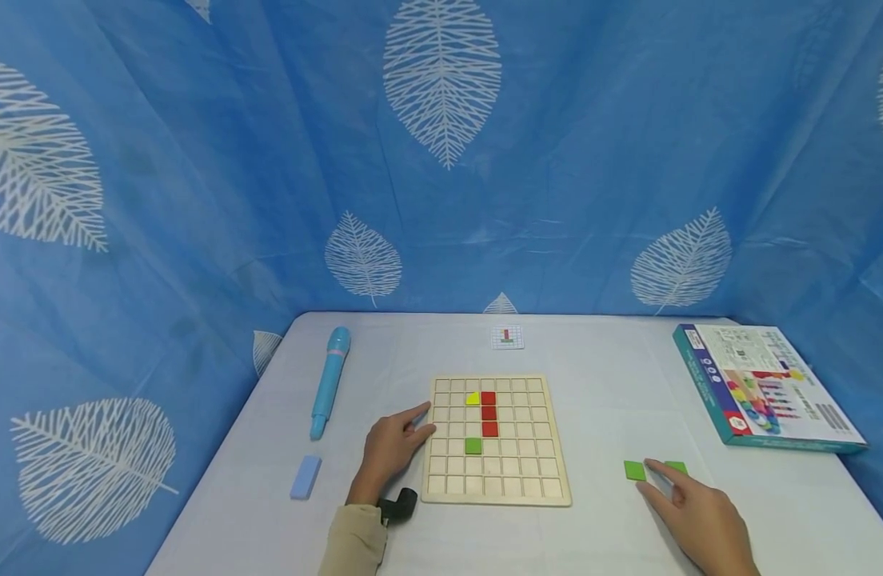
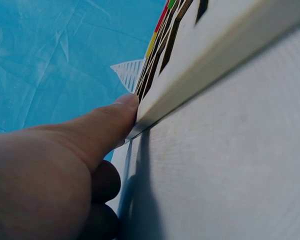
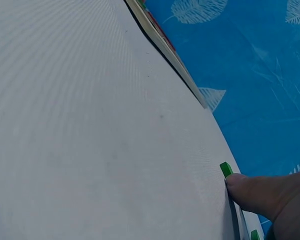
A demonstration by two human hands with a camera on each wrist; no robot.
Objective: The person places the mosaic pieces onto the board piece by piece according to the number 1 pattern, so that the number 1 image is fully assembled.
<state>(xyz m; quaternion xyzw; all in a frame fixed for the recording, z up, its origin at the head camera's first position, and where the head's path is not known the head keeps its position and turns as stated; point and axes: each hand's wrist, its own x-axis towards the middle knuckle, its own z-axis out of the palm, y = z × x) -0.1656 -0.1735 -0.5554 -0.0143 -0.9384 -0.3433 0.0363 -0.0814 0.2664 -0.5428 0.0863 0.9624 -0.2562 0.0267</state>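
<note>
A wooden grid board (image 1: 499, 501) lies flat on the white table in the head view. Its squares hold several tiles: a column of red tiles (image 1: 489, 413), a yellow quarter-round tile (image 1: 473, 398) and a green square tile (image 1: 473, 446). My left hand (image 1: 393, 445) touches the board's left edge with extended thumb and finger; the left wrist view shows its thumb (image 2: 112, 117) against the rim. To the right of the board, my right hand (image 1: 701, 516) pinches a loose green square tile (image 1: 634, 470) between thumb and index finger. Another green tile (image 1: 676, 466) lies partly behind that hand.
A small pattern card (image 1: 507, 337) lies behind the board. At the right stands a flat, printed box (image 1: 773, 384). A blue microphone-shaped thing (image 1: 329, 384) and a light blue block (image 1: 305, 478) lie at the left. Blue leaf-patterned cloth (image 1: 557, 160) hangs around the table.
</note>
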